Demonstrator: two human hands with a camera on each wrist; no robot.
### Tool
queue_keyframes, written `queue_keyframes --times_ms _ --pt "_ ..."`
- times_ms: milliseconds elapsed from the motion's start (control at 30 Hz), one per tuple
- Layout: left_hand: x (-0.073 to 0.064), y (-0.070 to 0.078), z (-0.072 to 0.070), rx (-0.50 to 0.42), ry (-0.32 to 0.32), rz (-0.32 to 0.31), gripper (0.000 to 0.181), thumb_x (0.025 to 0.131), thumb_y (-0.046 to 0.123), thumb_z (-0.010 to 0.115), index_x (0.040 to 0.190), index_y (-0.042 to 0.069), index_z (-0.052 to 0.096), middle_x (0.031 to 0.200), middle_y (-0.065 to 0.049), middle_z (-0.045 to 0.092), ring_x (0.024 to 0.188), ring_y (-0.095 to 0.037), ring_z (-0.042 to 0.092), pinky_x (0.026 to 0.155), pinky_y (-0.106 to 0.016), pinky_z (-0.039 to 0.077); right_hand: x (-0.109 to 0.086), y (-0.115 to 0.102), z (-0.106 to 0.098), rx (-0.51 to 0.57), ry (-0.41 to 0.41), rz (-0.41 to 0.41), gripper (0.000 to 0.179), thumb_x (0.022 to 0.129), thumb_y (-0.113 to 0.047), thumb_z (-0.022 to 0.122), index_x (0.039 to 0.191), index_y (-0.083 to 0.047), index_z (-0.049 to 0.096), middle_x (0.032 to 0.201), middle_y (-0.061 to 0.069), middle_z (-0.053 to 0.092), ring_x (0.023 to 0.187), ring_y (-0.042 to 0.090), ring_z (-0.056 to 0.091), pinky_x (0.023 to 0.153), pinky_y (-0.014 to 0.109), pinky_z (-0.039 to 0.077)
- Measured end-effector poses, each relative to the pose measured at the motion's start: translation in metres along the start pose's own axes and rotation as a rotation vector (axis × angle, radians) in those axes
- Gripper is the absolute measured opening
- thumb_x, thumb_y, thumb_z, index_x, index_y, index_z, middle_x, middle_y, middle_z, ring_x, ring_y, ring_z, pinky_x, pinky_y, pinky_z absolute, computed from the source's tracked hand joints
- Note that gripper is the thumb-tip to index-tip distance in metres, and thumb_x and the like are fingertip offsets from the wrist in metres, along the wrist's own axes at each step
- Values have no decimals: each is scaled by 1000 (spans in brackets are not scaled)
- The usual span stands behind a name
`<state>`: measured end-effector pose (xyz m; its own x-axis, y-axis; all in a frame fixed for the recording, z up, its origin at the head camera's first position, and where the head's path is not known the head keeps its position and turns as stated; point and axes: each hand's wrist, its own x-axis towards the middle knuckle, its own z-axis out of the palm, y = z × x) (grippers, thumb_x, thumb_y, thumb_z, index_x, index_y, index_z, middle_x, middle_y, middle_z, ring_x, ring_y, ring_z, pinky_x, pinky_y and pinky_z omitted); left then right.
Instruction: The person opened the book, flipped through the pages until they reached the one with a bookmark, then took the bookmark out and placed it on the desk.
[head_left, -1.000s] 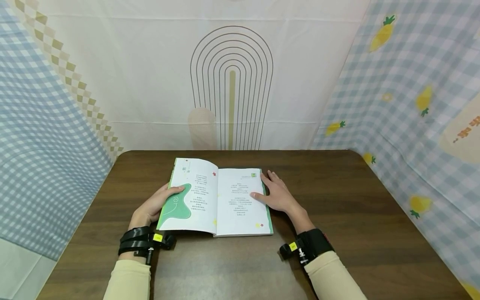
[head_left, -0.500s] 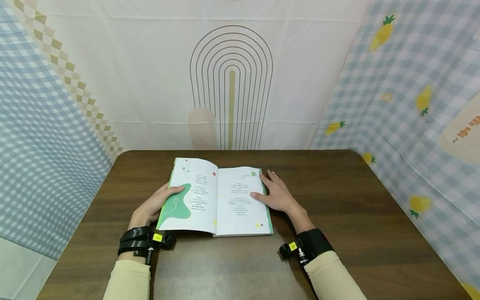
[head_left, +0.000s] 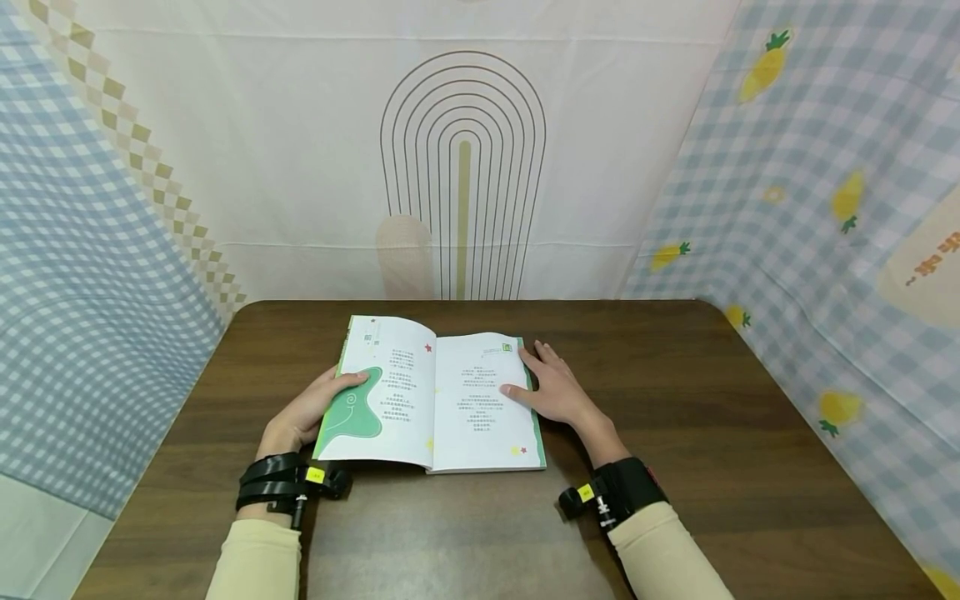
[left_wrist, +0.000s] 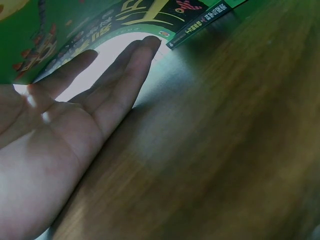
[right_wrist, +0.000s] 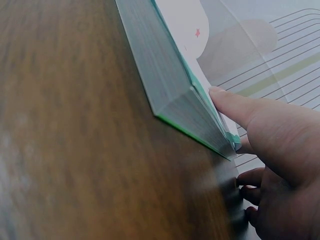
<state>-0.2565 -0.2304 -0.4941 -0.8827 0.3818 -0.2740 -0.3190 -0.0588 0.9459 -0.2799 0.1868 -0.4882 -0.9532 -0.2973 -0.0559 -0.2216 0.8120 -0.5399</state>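
Note:
An open book (head_left: 480,400) with white printed pages and green edging lies on the table in the head view. My left hand (head_left: 307,408) holds its raised left side: the thumb rests on the green patch of the page, and the fingers (left_wrist: 122,90) reach beneath the green cover (left_wrist: 65,30) in the left wrist view. On the other side, my right hand (head_left: 558,387) rests at the book's right edge. Its thumb (right_wrist: 232,102) presses on the page, the index finger touches the edge, and the remaining fingers lie beside the thick page block (right_wrist: 165,65).
The brown wooden table (head_left: 675,375) extends around the book. A white cloth backdrop (head_left: 300,150) with an arch pattern hangs behind it, and blue checked cloths (head_left: 810,233) hang at both sides. Black camera straps (head_left: 270,483) wrap both wrists.

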Motion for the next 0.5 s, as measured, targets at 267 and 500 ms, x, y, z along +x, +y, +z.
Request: queue_keyframes --times_ms 267,500 --pt "0 0 0 -6 -13 8 63 111 33 58 161 14 26 107 -6 77 82 -18 78 69 -31 65 -1 -1 -1 10 -4 -8 88 100 -54 68 167 -10 32 174 23 15 162 42 8 126 68 15" --pt "0 -1 0 -1 -10 6 63 110 34 58 161 15 25 107 -6 77 82 -18 78 69 -31 65 -2 -1 -2 7 -6 -10 87 100 -55 67 166 -11 33 174 24 16 162 42 8 127 67 14"
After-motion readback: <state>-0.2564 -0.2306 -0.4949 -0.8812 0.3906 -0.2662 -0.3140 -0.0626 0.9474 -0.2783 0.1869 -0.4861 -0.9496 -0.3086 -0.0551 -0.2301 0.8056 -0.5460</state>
